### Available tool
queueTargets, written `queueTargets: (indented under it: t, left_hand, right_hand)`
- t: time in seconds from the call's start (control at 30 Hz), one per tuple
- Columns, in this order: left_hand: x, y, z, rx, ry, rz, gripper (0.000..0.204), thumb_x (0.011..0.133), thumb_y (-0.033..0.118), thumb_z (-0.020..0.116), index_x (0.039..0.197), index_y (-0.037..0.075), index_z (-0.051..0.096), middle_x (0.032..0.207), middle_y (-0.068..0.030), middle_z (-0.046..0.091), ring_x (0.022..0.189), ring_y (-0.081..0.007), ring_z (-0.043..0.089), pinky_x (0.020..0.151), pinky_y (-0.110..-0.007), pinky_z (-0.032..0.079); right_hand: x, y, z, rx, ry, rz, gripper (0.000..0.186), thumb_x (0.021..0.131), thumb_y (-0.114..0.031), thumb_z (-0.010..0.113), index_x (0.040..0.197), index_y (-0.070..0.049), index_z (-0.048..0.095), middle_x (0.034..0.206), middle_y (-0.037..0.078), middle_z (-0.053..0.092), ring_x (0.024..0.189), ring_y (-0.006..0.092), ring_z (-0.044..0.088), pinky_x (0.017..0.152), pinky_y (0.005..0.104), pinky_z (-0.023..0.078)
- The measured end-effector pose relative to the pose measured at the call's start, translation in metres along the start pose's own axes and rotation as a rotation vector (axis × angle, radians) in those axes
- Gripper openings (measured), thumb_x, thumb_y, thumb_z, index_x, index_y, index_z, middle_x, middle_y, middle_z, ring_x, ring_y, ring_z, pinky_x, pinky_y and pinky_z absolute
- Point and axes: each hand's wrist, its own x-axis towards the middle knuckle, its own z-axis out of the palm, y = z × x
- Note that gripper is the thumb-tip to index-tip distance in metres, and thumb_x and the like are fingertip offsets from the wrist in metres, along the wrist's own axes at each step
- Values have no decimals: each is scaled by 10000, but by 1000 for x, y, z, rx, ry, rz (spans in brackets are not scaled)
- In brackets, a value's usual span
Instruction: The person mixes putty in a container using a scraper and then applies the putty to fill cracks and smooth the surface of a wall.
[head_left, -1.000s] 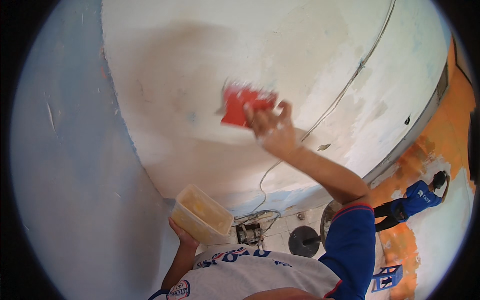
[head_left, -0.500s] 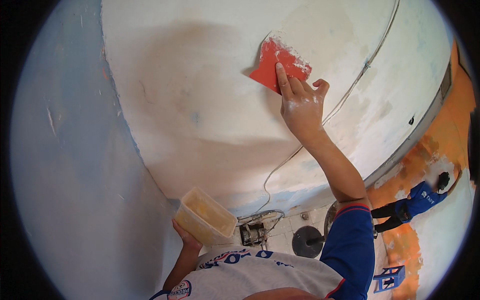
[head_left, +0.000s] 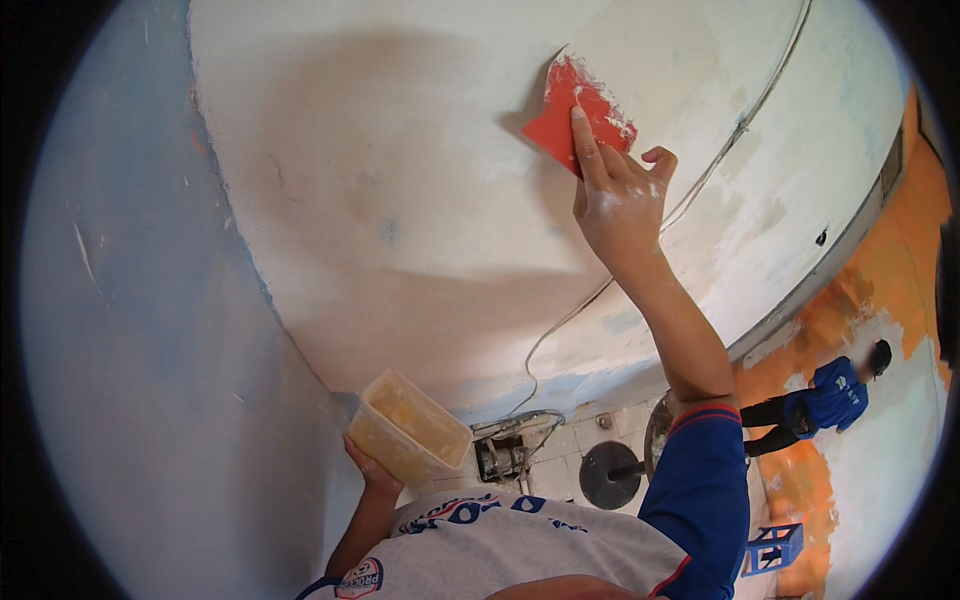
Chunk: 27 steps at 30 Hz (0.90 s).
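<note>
My right hand (head_left: 622, 200) is raised to the whitish wall (head_left: 430, 180), closed on a red putty spreader (head_left: 585, 112). White paste coats the spreader's far right edge, and the index finger lies along its face. Whitish smears mark the knuckles. Low on the left, my left hand (head_left: 372, 466) grips a translucent plastic tub (head_left: 412, 428) by its side and underside. The tub is tilted, with some yellowish-looking residue inside.
A cable (head_left: 700, 180) runs down the wall. A blue-grey wall (head_left: 120, 300) stands close on the left. Below are a dark round base (head_left: 610, 476) with a post and a boxy device (head_left: 502, 458) with cables. At right are a person in blue (head_left: 835, 395) and a blue stool (head_left: 772, 550).
My right hand has moved slightly right with the spreader. The tub has hardly moved in my left hand. The person at right has lowered a raised arm.
</note>
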Motion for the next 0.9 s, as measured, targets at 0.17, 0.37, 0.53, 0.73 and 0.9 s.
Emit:
queueTargets:
  t: [0.17, 0.37, 0.53, 0.73, 0.9]
  left_hand:
    - [-5, 1, 2, 15, 10, 2, 990, 902, 920, 286, 1590, 217, 398, 1599, -81, 453, 1445, -332, 466, 1185, -537, 414]
    - [-7, 2, 7, 13, 9, 25, 970, 908, 908, 304, 1593, 228, 394, 1595, -83, 455, 1440, -346, 471, 1179, -562, 418]
    - [-8, 0, 4, -23, 27, 4, 944, 921, 890, 315, 1592, 231, 398, 1581, -91, 471, 1432, -357, 482, 1166, -585, 432]
    - [-10, 6, 0, 23, 59, 47, 992, 898, 921, 310, 1590, 216, 400, 1604, -71, 446, 1449, -334, 458, 1188, -543, 407]
    - [-15, 10, -5, 1, -10, 40, 997, 898, 919, 316, 1590, 205, 393, 1604, -69, 441, 1451, -333, 452, 1191, -539, 406]
  right_hand:
    - [2, 1, 2, 5, -212, 8, 697, 852, -2, 730, 1514, -112, 544, 725, -7, 628, 606, 173, 570, 862, 429, 372]
    - [7, 4, -8, 104, -234, 3, 693, 865, -21, 729, 1522, -118, 531, 765, 27, 672, 632, 218, 597, 880, 437, 382]
    - [-2, -15, -8, 101, -369, -67, 730, 835, -14, 727, 1529, -114, 524, 772, 35, 674, 645, 227, 615, 883, 445, 385]
    - [-4, -26, -28, 159, -119, -19, 675, 800, 15, 707, 1459, -76, 595, 664, -23, 556, 567, 153, 558, 854, 438, 378]
    - [3, -6, -23, 40, -69, 70, 736, 804, 19, 727, 1510, -113, 562, 670, -15, 597, 589, 165, 549, 847, 400, 379]
